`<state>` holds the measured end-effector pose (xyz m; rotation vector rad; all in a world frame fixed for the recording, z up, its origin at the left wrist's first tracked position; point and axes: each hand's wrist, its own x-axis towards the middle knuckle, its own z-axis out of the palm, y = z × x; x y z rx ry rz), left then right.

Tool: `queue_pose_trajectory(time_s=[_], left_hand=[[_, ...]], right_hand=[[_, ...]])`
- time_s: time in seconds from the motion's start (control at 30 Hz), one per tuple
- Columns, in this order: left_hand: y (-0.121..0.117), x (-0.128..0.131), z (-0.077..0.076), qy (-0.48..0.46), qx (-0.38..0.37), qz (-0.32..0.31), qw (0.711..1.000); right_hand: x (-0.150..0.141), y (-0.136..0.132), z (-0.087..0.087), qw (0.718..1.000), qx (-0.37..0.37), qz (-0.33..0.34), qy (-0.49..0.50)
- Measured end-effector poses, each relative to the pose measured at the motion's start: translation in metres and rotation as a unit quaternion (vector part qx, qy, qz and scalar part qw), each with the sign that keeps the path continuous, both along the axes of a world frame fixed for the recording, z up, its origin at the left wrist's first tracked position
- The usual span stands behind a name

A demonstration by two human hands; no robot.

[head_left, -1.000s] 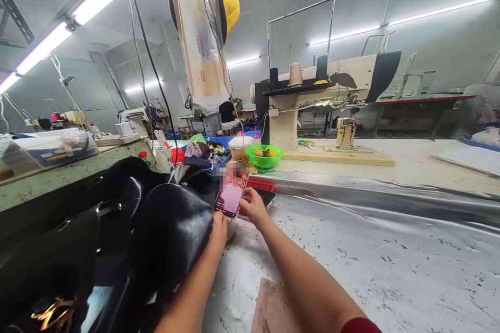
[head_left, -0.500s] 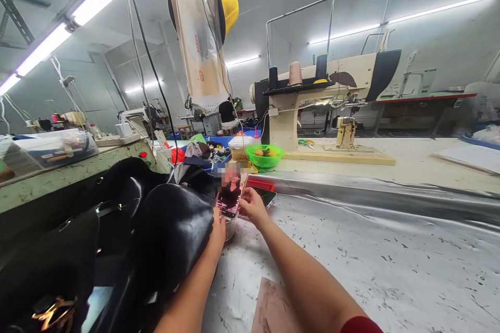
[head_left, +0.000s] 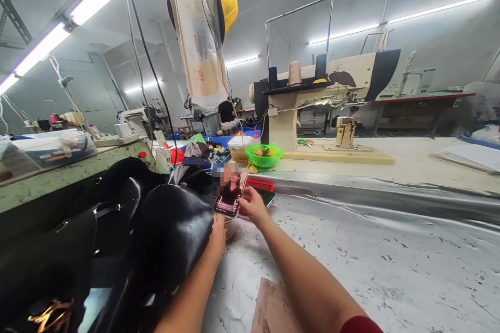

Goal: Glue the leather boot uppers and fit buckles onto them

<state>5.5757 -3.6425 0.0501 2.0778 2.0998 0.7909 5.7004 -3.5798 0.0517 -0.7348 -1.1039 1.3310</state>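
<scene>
A smartphone (head_left: 230, 192) with a lit screen stands upright at the far end of my forearms. My right hand (head_left: 253, 205) grips its right edge, fingers curled round it. My left hand (head_left: 217, 231) is closed below the phone's bottom edge, beside a small round container (head_left: 230, 227) on the table; whether it holds the phone or the container is unclear. A black leather bag (head_left: 164, 239) lies against my left forearm.
A grey speckled table (head_left: 371, 260) stretches to the right, with a brown sheet (head_left: 273, 307) near me. Beyond stand a sewing machine (head_left: 328, 93) with thread cones, a green bowl (head_left: 264, 156), a red tray (head_left: 260, 184) and clutter. A plastic-wrapped item (head_left: 199, 31) hangs overhead.
The picture on the phone screen has changed from pink to a dark one. The phone and my right hand have lifted slightly. My left hand has dropped a little.
</scene>
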Motion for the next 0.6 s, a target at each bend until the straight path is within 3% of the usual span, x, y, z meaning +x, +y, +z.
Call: queue_pose_trajectory(time_s=[0.33,0.6], left_hand=[[-0.010,0.019,-0.013,0.043,0.032,0.016,0.998],[-0.012,-0.003,-0.032,-0.001,0.114,0.059,0.992]], right_hand=[[-0.001,0.009,-0.004,0.999,0.012,-0.019,-0.040],[-0.002,0.015,-0.018,0.997,-0.009,-0.017,-0.070]])
